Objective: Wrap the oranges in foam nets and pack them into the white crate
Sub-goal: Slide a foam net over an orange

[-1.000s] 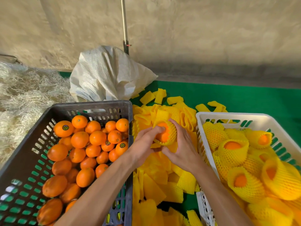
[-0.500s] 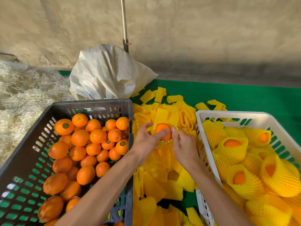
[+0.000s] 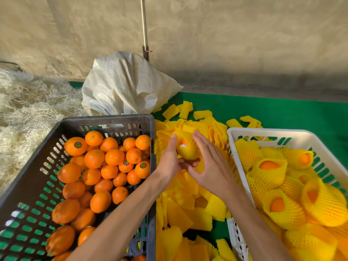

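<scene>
Between the two crates, an orange in a yellow foam net (image 3: 188, 150) is held up above the loose nets; only a small patch of peel shows at its top. My left hand (image 3: 168, 162) cups it, thumb up its left side and fingers curled underneath. My right hand (image 3: 211, 166) lies against the net's right side with straight fingers. A black crate (image 3: 105, 122) on the left holds several bare oranges (image 3: 94, 158). The white crate (image 3: 267, 131) on the right holds several netted oranges (image 3: 269, 169).
Loose yellow foam nets (image 3: 188, 210) are heaped on the green mat (image 3: 282, 113) between the crates and behind them. A white woven sack (image 3: 126, 85) stands behind the black crate, with straw (image 3: 28, 113) at the left. A thin pole (image 3: 144, 31) leans on the wall.
The net has been pulled up over the orange, which showed bare at the top before. My right hand has opened out from gripping the net to straight fingers beside it.
</scene>
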Tool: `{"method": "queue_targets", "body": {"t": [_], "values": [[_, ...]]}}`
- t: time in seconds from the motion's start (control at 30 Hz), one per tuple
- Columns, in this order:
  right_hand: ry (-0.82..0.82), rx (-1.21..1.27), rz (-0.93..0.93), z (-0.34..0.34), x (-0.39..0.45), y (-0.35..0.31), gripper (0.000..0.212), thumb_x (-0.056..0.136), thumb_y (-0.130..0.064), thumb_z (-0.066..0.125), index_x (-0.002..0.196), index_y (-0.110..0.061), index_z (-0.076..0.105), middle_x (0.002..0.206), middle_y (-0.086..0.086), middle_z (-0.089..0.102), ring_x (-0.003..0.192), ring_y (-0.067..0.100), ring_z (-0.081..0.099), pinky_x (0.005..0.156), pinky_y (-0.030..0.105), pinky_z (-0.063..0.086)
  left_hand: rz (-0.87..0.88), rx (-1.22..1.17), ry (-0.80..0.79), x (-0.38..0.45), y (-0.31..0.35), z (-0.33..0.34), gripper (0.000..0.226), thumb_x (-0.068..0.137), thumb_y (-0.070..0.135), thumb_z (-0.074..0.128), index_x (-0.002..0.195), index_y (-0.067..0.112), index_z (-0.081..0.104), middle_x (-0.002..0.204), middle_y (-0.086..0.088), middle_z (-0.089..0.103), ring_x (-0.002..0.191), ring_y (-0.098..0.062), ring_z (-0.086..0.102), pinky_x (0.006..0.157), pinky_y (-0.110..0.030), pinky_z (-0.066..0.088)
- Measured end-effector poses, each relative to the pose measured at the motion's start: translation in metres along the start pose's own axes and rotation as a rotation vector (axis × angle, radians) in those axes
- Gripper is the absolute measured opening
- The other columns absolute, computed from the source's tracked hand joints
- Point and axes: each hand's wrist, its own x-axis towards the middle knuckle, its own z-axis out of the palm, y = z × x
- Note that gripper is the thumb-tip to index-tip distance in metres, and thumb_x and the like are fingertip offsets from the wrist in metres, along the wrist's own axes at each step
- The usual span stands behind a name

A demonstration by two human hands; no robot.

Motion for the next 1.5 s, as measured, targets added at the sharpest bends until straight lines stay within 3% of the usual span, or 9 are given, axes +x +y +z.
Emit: {"method": "queue_targets", "body": {"t": [0.23, 0.43, 0.53, 0.63, 0.8, 0.9, 1.07, 1.33, 1.5], "values": [[0.511, -0.42, 0.304, -0.029, 0.008, 0.026, 0.067, 0.093, -0.03, 0.068, 0.152, -0.019, 0.037, 0.154, 0.01, 0.037, 0.139, 0.03, 0.038, 0.112, 0.042, 0.037, 0.133, 0.198, -0.173, -0.015, 0.001, 0.005, 0.069, 0.101, 0.066, 0.026, 0.146, 0.021, 0.053, 0.142, 0.004, 0.063, 0.115, -0.023, 0.072, 0.096, -0.05, 0.059], [0.384, -0.607, 0.535, -0.041, -0.002, 0.054, 0.053, 0.091, -0.007, 0.066, 0.141, -0.011, 0.051, 0.158, 0.021, 0.034, 0.15, 0.038, 0.024, 0.123, 0.051, 0.011, 0.181, 0.314, -0.128, -0.017, -0.002, 0.009, 0.059, 0.106, 0.055, 0.03, 0.135, 0.016, 0.064, 0.134, 0.002, 0.068, 0.111, -0.023, 0.073, 0.095, -0.047, 0.059], [0.328, -0.594, 0.403, -0.033, 0.001, 0.05, 0.04, 0.088, -0.004, 0.066, 0.127, -0.01, 0.064, 0.146, 0.018, 0.051, 0.142, 0.036, 0.039, 0.121, 0.049, 0.02, 0.201, 0.293, -0.104, -0.015, -0.002, 0.008, 0.058, 0.107, 0.053, 0.033, 0.125, 0.013, 0.071, 0.126, -0.002, 0.072, 0.109, -0.024, 0.073, 0.093, -0.048, 0.059], [0.082, -0.439, 0.308, -0.012, -0.001, 0.043, 0.033, 0.095, -0.015, 0.065, 0.128, -0.014, 0.065, 0.138, 0.009, 0.059, 0.131, 0.028, 0.05, 0.113, 0.043, 0.039, 0.246, 0.329, -0.035, -0.015, -0.004, 0.007, 0.059, 0.108, 0.052, 0.034, 0.117, 0.011, 0.075, 0.119, -0.003, 0.075, 0.108, -0.023, 0.072, 0.091, -0.046, 0.059], [-0.387, -0.322, 0.46, 0.031, -0.012, 0.036, 0.066, 0.098, -0.04, 0.06, 0.152, -0.018, 0.03, 0.15, 0.008, 0.043, 0.134, 0.032, 0.047, 0.102, 0.043, 0.044, 0.208, 0.444, 0.051, -0.011, -0.011, 0.003, 0.053, 0.108, 0.054, 0.036, 0.112, 0.017, 0.073, 0.124, 0.0, 0.071, 0.11, -0.016, 0.068, 0.096, -0.045, 0.057], [-0.212, -0.324, 0.432, 0.028, -0.009, 0.038, 0.05, 0.098, -0.037, 0.06, 0.144, -0.022, 0.043, 0.141, 0.004, 0.053, 0.124, 0.027, 0.056, 0.09, 0.039, 0.05, 0.247, 0.523, 0.084, -0.011, -0.013, 0.002, 0.047, 0.106, 0.053, 0.044, 0.109, 0.016, 0.072, 0.117, -0.002, 0.072, 0.106, -0.018, 0.069, 0.096, -0.049, 0.058], [0.248, 0.156, 0.364, 0.01, -0.006, 0.03, 0.024, 0.095, -0.054, 0.061, 0.108, -0.037, 0.049, 0.102, -0.019, 0.061, 0.088, 0.003, 0.059, 0.067, 0.021, 0.048, 0.134, 0.491, 0.056, -0.011, -0.015, 0.007, 0.053, 0.099, 0.056, 0.057, 0.112, 0.006, 0.062, 0.102, -0.008, 0.068, 0.091, -0.029, 0.076, 0.084, -0.052, 0.063], [0.102, 0.68, 0.301, 0.011, -0.008, 0.014, 0.005, 0.098, -0.039, 0.064, 0.097, -0.035, 0.062, 0.097, -0.014, 0.069, 0.098, 0.005, 0.067, 0.077, 0.012, 0.049, 0.259, 0.384, 0.044, -0.015, -0.008, 0.004, 0.038, 0.099, 0.041, 0.068, 0.12, 0.009, 0.072, 0.116, -0.006, 0.072, 0.106, -0.02, 0.071, 0.08, -0.04, 0.066], [0.092, 0.781, 0.34, 0.001, -0.006, 0.022, 0.026, 0.088, -0.055, 0.07, 0.102, -0.034, 0.071, 0.109, -0.008, 0.07, 0.107, 0.009, 0.066, 0.086, 0.021, 0.053, 0.192, 0.308, -0.052, -0.014, -0.006, 0.004, 0.04, 0.096, 0.047, 0.068, 0.108, 0.012, 0.082, 0.096, 0.004, 0.076, 0.098, -0.011, 0.071, 0.086, -0.037, 0.064]]}}
